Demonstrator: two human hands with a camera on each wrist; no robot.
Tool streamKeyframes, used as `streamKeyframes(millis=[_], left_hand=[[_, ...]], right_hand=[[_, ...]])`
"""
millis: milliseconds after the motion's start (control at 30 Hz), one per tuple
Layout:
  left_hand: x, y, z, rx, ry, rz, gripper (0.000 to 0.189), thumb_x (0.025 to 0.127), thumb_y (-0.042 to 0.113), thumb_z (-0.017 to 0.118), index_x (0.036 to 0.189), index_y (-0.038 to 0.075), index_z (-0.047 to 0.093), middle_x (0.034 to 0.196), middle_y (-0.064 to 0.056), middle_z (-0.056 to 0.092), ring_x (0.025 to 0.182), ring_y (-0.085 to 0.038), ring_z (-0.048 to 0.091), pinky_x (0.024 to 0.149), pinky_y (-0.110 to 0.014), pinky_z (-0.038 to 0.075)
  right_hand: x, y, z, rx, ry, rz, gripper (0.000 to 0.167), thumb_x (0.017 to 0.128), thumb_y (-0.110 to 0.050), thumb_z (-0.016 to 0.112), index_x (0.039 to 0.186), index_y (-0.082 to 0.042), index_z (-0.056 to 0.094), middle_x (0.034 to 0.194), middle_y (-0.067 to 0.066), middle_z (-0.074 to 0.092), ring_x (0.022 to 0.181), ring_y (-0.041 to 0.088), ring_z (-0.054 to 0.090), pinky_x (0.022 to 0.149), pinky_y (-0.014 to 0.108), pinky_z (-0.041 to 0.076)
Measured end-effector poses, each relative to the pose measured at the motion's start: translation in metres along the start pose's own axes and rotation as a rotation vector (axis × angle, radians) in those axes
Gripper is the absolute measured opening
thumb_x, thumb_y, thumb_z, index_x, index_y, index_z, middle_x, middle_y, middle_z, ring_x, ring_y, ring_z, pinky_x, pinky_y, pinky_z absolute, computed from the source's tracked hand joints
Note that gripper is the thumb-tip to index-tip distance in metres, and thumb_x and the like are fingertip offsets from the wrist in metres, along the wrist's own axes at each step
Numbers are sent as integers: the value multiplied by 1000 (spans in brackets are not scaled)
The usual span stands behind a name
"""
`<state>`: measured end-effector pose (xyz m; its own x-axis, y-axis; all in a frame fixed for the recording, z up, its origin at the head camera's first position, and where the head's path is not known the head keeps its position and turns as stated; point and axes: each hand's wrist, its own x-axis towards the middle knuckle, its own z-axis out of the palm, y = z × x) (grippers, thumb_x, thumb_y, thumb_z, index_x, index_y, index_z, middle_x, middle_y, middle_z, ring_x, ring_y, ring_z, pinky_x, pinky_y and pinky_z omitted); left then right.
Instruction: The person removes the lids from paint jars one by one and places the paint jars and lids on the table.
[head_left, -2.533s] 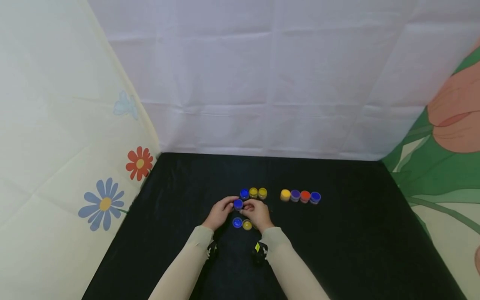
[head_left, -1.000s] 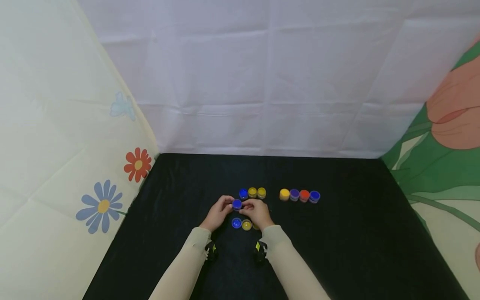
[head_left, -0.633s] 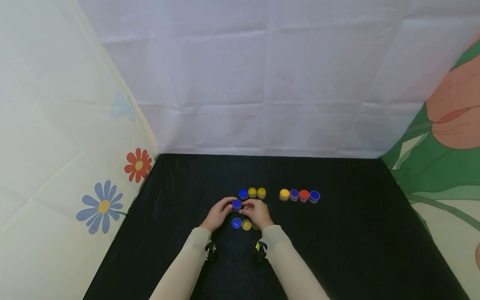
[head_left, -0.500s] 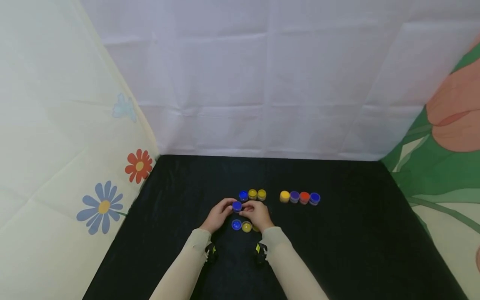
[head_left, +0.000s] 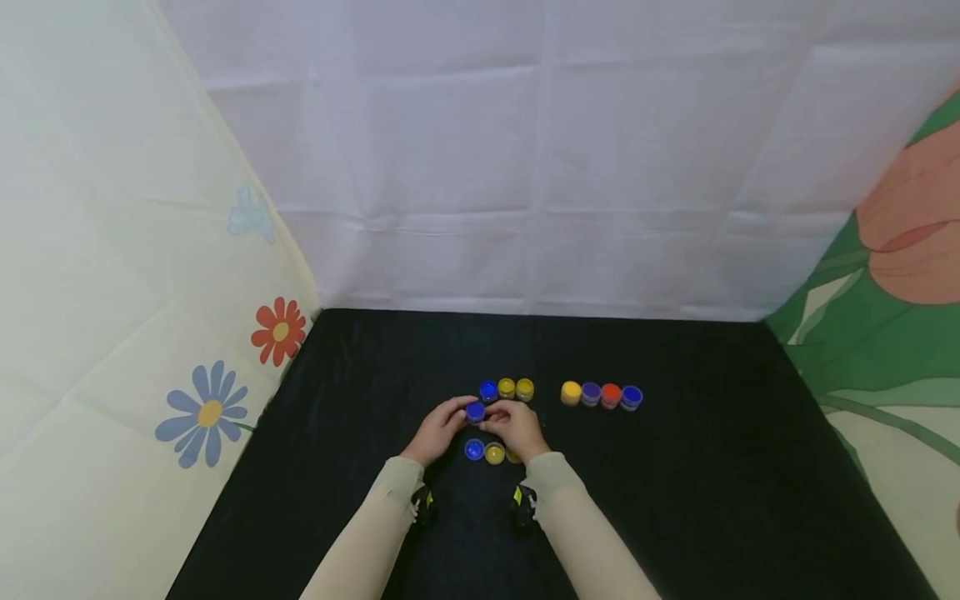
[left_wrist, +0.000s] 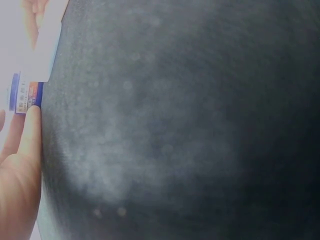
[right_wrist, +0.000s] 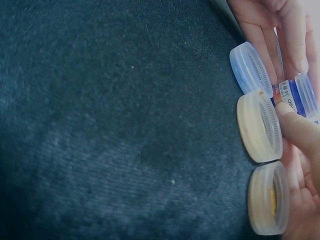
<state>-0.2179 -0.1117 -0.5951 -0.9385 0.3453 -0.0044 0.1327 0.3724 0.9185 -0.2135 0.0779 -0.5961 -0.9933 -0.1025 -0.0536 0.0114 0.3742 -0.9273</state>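
A small paint jar (head_left: 476,412) with a blue top is held between my two hands in the head view. My left hand (head_left: 437,429) grips it from the left, finger and thumb at its side. From the other side my right hand (head_left: 517,427) pinches it with thumb and fingers. The right wrist view shows the printed label on the jar (right_wrist: 286,97), with the right thumb against it. Nearer to me are a translucent blue lid (head_left: 474,450) and a yellowish lid (head_left: 494,453); a further yellowish lid (right_wrist: 270,197) is partly hidden behind the right hand in the head view.
Just beyond the hands, a blue jar (head_left: 488,391) and two yellow jars (head_left: 516,389) stand in a row. To their right is another row: yellow (head_left: 571,393), purple (head_left: 591,394), red (head_left: 611,396) and blue jars (head_left: 632,397). Black cloth (head_left: 712,467) covers the table.
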Motion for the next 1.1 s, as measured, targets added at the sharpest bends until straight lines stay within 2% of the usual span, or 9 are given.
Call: streamKeyframes(millis=[133, 300, 400, 533, 667, 933, 1033, 1100], left_hand=[[-1, -3, 1, -11, 13, -25, 26, 108, 11, 47, 132, 8, 59, 129, -13, 62, 120, -28, 59, 103, -47, 48], [-1, -7, 2, -40, 25, 2, 18, 107, 9, 48, 124, 4, 52, 122, -16, 62, 115, -30, 61, 101, -46, 50], [0, -7, 2, -46, 13, 16, 24, 107, 8, 48, 131, 3, 52, 125, -19, 61, 118, -33, 59, 103, -49, 48], [0, -5, 1, 21, 1, 20, 35, 108, 13, 47, 142, 7, 55, 135, -17, 59, 125, -35, 55, 107, -55, 42], [0, -4, 0, 67, 5, 18, 34, 108, 15, 48, 139, 9, 58, 134, -14, 61, 124, -32, 55, 107, -56, 40], [-4, -3, 1, -38, 19, -23, 24, 108, 13, 48, 129, 6, 56, 127, -14, 62, 119, -30, 59, 103, -49, 48], [-4, -3, 1, -56, 16, -11, 22, 108, 10, 48, 129, 3, 53, 127, -18, 61, 120, -33, 59, 103, -48, 48], [-3, -3, 1, -62, 5, 0, 27, 108, 9, 47, 133, 3, 51, 130, -19, 60, 122, -34, 58, 104, -48, 47]], right_hand=[[-1, -1, 0, 6, -1, -6, 17, 85, -6, 81, 101, -1, 76, 80, 2, 70, 71, 12, 64, 69, 34, 56], [0, 0, 1, 7, 2, -14, 18, 85, -6, 81, 101, 0, 76, 81, 3, 70, 71, 12, 64, 69, 32, 56], [1, 1, 1, 0, 10, -15, 17, 85, -6, 81, 101, 0, 76, 80, 3, 70, 71, 12, 64, 69, 32, 56], [2, 2, 1, -7, 13, -8, 18, 85, -6, 81, 101, -1, 76, 80, 3, 70, 71, 12, 64, 70, 33, 56], [1, 1, 1, -3, 5, -9, 18, 85, -6, 81, 102, 0, 75, 81, 3, 70, 71, 12, 64, 70, 33, 56], [0, 0, 1, 18, 5, -6, 17, 85, -6, 82, 101, -1, 76, 80, 1, 69, 70, 12, 64, 70, 34, 56], [0, 0, 1, 14, 3, -17, 18, 85, -6, 82, 101, 0, 76, 80, 2, 69, 70, 12, 64, 69, 34, 56], [0, 0, 1, 9, 3, -27, 18, 85, -6, 81, 101, 1, 75, 80, 3, 70, 71, 12, 64, 69, 34, 56]])
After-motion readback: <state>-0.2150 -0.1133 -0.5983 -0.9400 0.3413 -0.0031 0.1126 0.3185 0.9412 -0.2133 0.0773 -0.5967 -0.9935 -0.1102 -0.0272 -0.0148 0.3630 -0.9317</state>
